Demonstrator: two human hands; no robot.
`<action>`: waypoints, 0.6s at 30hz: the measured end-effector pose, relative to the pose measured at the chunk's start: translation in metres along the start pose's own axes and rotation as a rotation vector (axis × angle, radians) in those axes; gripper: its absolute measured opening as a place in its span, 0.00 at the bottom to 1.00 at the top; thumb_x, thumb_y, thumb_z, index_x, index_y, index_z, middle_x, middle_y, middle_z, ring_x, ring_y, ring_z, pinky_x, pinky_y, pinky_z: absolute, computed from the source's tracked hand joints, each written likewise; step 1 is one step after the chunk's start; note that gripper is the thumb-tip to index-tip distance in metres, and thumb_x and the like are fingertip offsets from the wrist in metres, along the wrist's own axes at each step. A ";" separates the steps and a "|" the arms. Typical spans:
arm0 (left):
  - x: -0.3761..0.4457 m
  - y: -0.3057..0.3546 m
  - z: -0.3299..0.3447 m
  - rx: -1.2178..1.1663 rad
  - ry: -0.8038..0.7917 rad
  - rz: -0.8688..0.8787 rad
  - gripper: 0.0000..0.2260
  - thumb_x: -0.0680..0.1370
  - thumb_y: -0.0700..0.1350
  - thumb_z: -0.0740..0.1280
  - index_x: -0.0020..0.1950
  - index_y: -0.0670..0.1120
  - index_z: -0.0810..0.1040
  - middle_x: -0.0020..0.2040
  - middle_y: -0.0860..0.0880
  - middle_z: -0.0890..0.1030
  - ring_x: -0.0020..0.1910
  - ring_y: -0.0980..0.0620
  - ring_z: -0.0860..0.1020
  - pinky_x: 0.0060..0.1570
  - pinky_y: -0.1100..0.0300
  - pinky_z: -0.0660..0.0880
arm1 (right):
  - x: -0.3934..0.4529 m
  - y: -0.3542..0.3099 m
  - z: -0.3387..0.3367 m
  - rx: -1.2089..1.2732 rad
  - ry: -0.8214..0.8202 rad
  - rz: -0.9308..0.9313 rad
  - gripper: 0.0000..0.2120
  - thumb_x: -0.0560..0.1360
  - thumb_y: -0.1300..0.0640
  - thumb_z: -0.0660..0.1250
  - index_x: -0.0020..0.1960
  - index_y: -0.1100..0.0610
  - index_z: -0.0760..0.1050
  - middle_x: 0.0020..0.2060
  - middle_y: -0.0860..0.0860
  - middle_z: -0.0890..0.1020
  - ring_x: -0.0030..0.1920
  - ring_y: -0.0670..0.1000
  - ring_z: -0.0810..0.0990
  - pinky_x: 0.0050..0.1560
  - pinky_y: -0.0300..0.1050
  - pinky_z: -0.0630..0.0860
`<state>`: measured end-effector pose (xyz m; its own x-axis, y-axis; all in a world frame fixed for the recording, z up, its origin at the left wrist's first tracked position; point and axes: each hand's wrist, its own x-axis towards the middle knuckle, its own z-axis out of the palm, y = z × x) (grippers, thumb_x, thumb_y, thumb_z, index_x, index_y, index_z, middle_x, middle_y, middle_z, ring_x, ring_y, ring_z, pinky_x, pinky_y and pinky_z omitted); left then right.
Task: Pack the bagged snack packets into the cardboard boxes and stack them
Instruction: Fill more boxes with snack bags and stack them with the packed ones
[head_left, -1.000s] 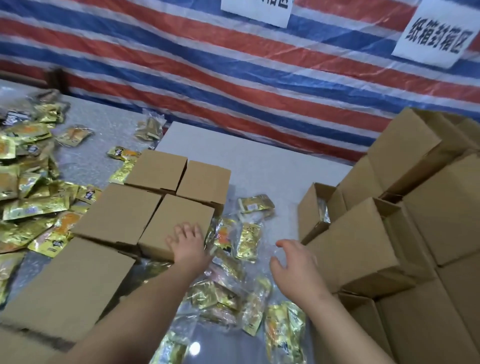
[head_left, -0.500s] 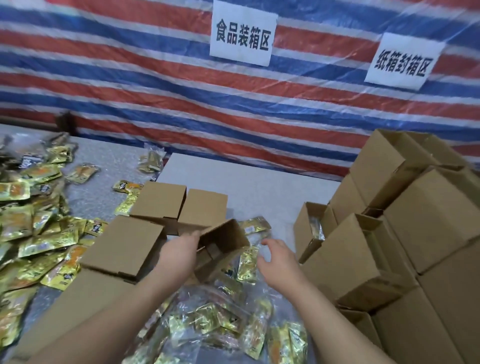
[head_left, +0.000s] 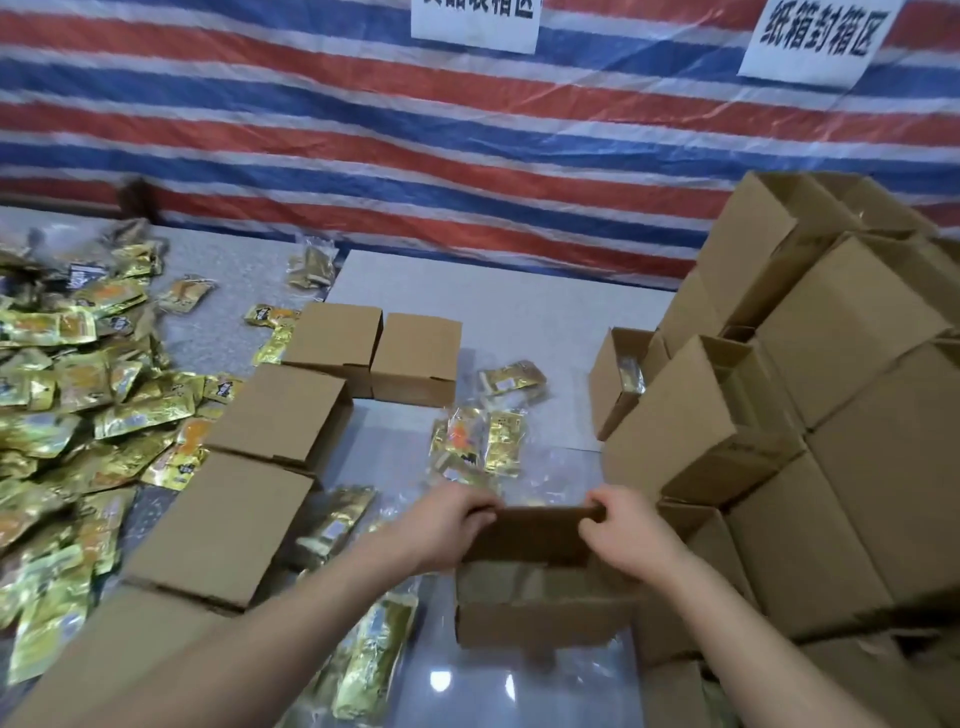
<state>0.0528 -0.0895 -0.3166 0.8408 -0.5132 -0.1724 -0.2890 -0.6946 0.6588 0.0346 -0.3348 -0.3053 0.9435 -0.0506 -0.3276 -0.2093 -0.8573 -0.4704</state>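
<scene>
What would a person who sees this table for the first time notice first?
Probably the two hands, left and right, gripping the far flap of a small open brown cardboard box at the near centre. Next, the heap of shiny gold snack packets covering the table's left side, and the tall stack of brown cardboard boxes on the right.

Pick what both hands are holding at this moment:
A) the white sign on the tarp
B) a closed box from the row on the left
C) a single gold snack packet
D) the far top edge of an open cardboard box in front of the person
D: the left hand and right hand each curl their grip over the far rim of the open cardboard box directly in front of the person.
</scene>
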 end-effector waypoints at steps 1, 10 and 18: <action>-0.004 -0.004 0.019 -0.002 -0.036 -0.007 0.12 0.84 0.45 0.61 0.62 0.49 0.81 0.58 0.50 0.82 0.58 0.51 0.77 0.58 0.59 0.72 | -0.012 0.013 0.019 0.003 -0.014 0.044 0.10 0.73 0.59 0.68 0.35 0.50 0.72 0.33 0.45 0.77 0.36 0.45 0.76 0.32 0.36 0.66; -0.049 -0.036 0.114 -0.003 -0.135 -0.075 0.12 0.84 0.47 0.59 0.61 0.52 0.80 0.59 0.52 0.82 0.58 0.53 0.78 0.58 0.62 0.71 | -0.086 0.060 0.128 0.053 -0.044 0.218 0.03 0.75 0.55 0.64 0.42 0.49 0.73 0.39 0.45 0.78 0.40 0.44 0.78 0.46 0.46 0.79; -0.057 -0.037 0.117 0.045 -0.144 -0.031 0.14 0.83 0.54 0.60 0.64 0.52 0.79 0.61 0.55 0.80 0.60 0.55 0.76 0.62 0.61 0.72 | -0.098 0.059 0.130 0.086 -0.034 0.193 0.03 0.74 0.49 0.63 0.45 0.48 0.73 0.44 0.43 0.77 0.44 0.44 0.77 0.47 0.44 0.77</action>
<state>-0.0379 -0.0936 -0.4169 0.7761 -0.5559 -0.2979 -0.2864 -0.7314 0.6188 -0.1030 -0.3137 -0.4072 0.8749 -0.1914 -0.4449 -0.4081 -0.7861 -0.4642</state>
